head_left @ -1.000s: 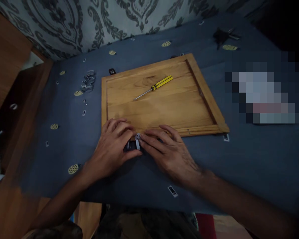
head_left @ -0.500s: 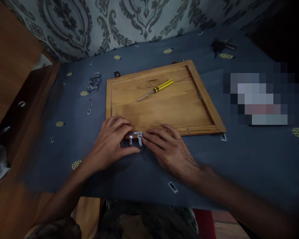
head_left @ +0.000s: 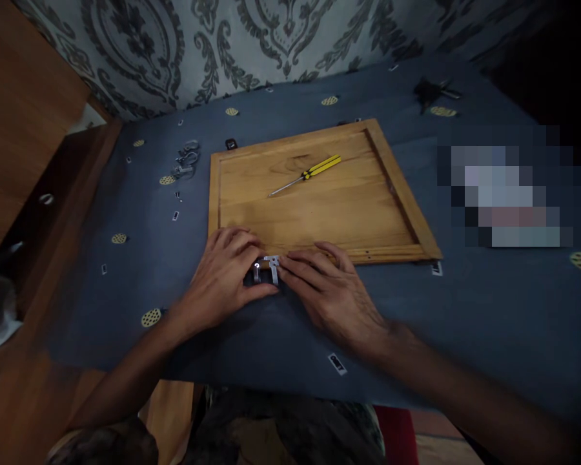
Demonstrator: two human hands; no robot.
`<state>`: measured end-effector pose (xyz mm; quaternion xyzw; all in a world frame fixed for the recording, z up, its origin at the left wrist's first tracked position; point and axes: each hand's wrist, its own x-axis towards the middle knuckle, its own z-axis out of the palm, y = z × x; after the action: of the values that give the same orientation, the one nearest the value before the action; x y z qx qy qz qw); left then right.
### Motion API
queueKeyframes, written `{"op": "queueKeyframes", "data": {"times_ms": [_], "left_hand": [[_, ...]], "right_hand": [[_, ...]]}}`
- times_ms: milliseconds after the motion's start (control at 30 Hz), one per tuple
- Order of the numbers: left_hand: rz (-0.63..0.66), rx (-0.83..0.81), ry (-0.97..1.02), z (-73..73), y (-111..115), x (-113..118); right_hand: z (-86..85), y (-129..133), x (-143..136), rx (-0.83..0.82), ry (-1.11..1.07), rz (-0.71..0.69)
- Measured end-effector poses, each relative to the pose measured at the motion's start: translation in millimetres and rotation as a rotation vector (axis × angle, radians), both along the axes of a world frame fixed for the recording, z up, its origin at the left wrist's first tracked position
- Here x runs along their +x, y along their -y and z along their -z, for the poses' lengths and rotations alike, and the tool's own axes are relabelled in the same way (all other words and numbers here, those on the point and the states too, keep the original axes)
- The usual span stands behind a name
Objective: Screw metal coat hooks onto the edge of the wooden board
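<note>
Head cam, looking down: the left hand's (head_left: pixel 225 278) fingers are bent over the near edge of the panel, thumb held apart from them, with a shiny silver, two-armed metal bracket (head_left: pixel 274 263) in the gap. Can't really tell if those fingers are gripping it, since its left end is tucked behind them. The right hand (head_left: pixel 336 294) has its fingers lying pretty much side by side, tips right up against the bracket's right end; can't tell whether they're clamped on it either. So the bracket sits at the near edge of a framed rectangular panel of light brown wood (head_left: pixel 329 210), arms pointing toward the person. Further up, a screwdriver with a yellow-and-black handle (head_left: pixel 322 166) lies diagonally on the panel, tip to the lower left. Off to the left there's a cluster of silver metal fittings (head_left: pixel 187 158), with some tiny metal bits (head_left: pixel 177 196) just below, all on a dark blue cloth with yellow prints (head_left: pixel 252 355).
</note>
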<state>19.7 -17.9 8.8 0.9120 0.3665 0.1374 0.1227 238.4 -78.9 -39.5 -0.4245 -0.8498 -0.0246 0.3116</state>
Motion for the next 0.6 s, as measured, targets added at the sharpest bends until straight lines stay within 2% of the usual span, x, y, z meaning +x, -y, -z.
{"op": "queueKeyframes", "data": {"times_ms": [600], "left_hand": [[0.030,0.021,-0.034,-0.2,1.7,2.6]], "right_hand": [[-1.1,-0.7,-1.3,0.021,-0.010,0.006]]}}
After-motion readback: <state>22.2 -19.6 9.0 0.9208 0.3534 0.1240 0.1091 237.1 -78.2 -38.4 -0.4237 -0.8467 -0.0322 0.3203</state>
